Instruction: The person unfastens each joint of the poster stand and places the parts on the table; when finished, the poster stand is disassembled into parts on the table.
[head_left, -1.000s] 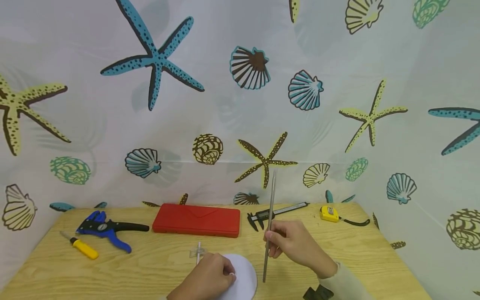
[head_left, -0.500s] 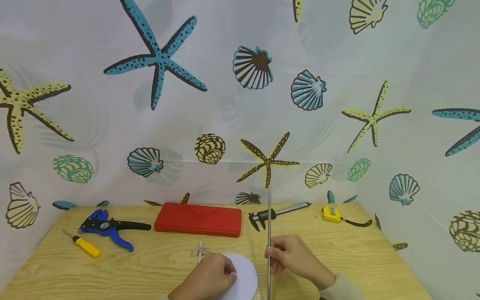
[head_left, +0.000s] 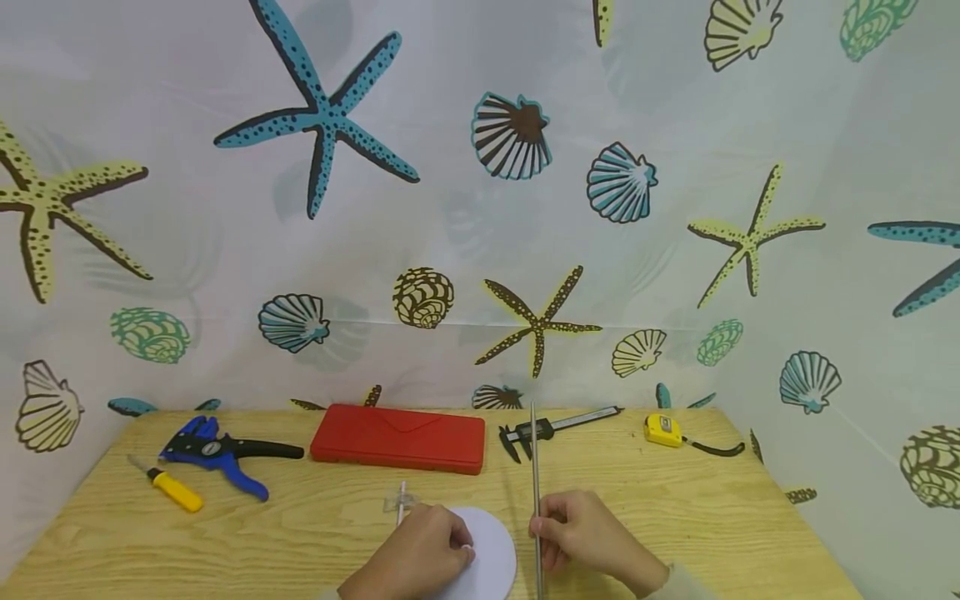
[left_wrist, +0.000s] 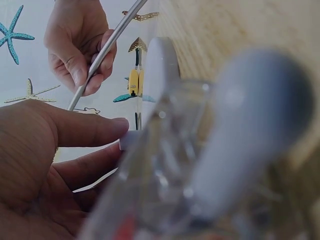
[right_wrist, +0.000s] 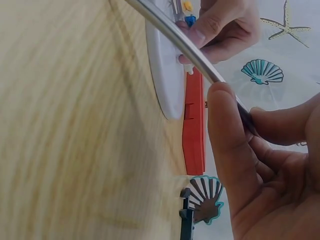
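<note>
My right hand (head_left: 588,537) holds a long, thin metal rod (head_left: 536,467) between thumb and fingers. The rod stands nearly upright in the head view, its lower end running out of the frame. To its left lies a white round disc (head_left: 495,554) on the table. Over the disc, my left hand (head_left: 416,554) pinches a small white piece (left_wrist: 130,140) between thumb and forefinger. Beyond that hand shows a thin white stick (head_left: 401,492) with a clear plastic part. Clear plastic and a rounded grey-white end (left_wrist: 270,95) loom blurred in the left wrist view.
At the back of the wooden table (head_left: 300,533) lie a red case (head_left: 397,439), a digital caliper (head_left: 558,424) and a yellow tape measure (head_left: 663,430). Blue wire strippers (head_left: 217,450) and a yellow-handled screwdriver (head_left: 177,490) lie left. A patterned cloth (head_left: 450,208) hangs behind.
My right hand has moved down toward me, lowering the rod and bringing it more upright. The left hand keeps its pinch over the disc. The head view has shifted slightly.
</note>
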